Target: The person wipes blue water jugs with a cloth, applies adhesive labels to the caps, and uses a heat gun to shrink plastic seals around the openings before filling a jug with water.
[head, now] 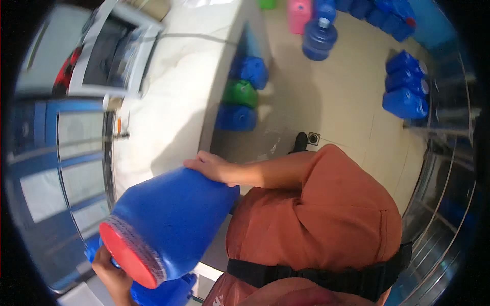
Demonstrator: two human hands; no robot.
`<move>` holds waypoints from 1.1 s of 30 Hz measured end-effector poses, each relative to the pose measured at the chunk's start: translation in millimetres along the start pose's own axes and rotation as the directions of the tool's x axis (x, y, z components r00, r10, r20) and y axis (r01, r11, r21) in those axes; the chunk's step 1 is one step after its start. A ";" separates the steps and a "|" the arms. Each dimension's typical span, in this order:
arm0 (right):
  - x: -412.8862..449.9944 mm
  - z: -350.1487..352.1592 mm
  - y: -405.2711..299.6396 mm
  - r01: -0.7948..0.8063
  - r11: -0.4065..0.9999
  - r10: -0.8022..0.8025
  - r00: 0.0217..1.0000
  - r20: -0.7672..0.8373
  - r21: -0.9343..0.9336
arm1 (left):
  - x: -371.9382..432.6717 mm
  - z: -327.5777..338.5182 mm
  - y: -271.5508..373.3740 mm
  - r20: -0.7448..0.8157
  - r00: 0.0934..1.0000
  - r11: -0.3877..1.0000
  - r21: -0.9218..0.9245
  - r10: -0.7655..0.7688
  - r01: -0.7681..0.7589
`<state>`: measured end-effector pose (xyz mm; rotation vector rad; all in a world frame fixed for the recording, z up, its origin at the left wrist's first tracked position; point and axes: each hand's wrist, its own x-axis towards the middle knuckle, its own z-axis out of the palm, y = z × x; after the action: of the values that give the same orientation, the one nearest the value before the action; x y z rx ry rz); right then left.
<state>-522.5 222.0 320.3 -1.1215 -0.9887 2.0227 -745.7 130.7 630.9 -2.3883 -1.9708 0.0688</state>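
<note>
A large blue plastic container (174, 218) with a wide red screw lid (128, 254) lies tilted in front of me, over the edge of a white counter (180, 88). My right hand (208, 166) grips its far end, thumb and fingers over the rim. At the lid end, my left hand (111, 269) is curled beside the red lid; its fingertips are partly hidden behind the container. Clear tape or film with writing wraps the neck under the lid. Below the lid end, another blue container (164, 290) is partly in view.
Blue and green jugs (241, 93) stand under the counter. Blue jugs (405, 88) line the right side, near a metal rack (440, 183). A water bottle (319, 40) and a pink jug (299, 15) stand on the tiled floor. A floor drain (313, 138) lies beside my shoe.
</note>
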 end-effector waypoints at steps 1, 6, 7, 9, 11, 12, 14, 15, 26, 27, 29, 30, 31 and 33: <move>-8.3 -21.8 4.1 0.009 1.000 -0.009 0.997 -0.082 -0.001 | 15.5 -4.7 29.3 -0.002 0.999 0.999 0.008 0.052 -0.052; -60.5 -163.1 2.2 0.319 0.926 -0.260 0.927 -0.270 0.202 | 96.0 -18.7 180.2 0.359 0.872 0.939 -0.219 0.332 -0.267; -63.8 -191.6 9.7 0.361 0.908 -0.285 0.903 -0.320 0.210 | 110.4 -19.6 213.4 0.503 0.789 0.923 -0.326 0.352 -0.203; -76.7 -250.9 23.7 0.505 0.862 -0.405 0.737 -0.541 0.044 | 138.3 -14.8 277.2 0.577 0.673 0.886 -0.332 0.463 -0.325; -121.6 -300.3 20.0 0.517 0.838 -0.329 0.735 -0.593 0.176 | 161.9 7.8 313.9 0.659 0.532 0.842 -0.348 0.533 -0.413; -140.4 -325.0 22.8 0.473 0.879 -0.315 0.677 -0.665 0.066 | 177.0 30.1 319.9 0.622 0.475 0.769 -0.373 0.623 -0.520; -164.7 -379.2 46.1 0.430 0.902 -0.285 0.559 -0.779 -0.021 | 211.2 70.8 353.2 0.589 0.354 0.640 -0.393 0.727 -0.660; -161.3 -409.8 78.0 0.390 0.893 -0.397 0.451 -0.800 -0.224 | 226.6 90.9 381.3 0.598 0.299 0.596 -0.390 0.743 -0.702; -552.4 -315.4 517.4 -0.025 0.808 0.418 -0.680 -0.602 0.589 | 369.4 447.6 618.1 0.695 -0.021 0.170 -0.204 0.718 -0.964; -572.0 -215.0 546.4 0.118 0.733 0.506 -0.753 -0.420 0.670 | 374.7 482.0 631.3 0.721 0.009 0.147 -0.129 0.693 -0.981; -564.0 9.8 559.6 0.056 0.448 0.605 -0.754 -0.257 0.892 | 389.7 567.1 668.1 0.750 -0.070 0.043 -0.130 0.658 -0.991; -544.9 94.2 544.8 -0.027 0.306 0.662 -0.713 -0.233 0.952 | 387.1 583.6 690.6 0.774 -0.101 -0.012 -0.120 0.624 -0.993; -517.9 166.4 518.6 -0.107 0.192 0.726 -0.653 -0.215 0.975 | 387.9 600.4 712.8 0.791 -0.115 -0.019 -0.130 0.600 -0.991; -458.0 250.3 451.8 0.278 0.154 0.868 -0.496 0.004 0.948 | 369.5 618.7 759.4 0.934 -0.035 0.095 -0.073 0.357 -0.993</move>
<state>-606.0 -456.6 225.6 -2.0929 1.8343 0.6774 29.9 353.1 -36.2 -2.5218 0.1830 1.8729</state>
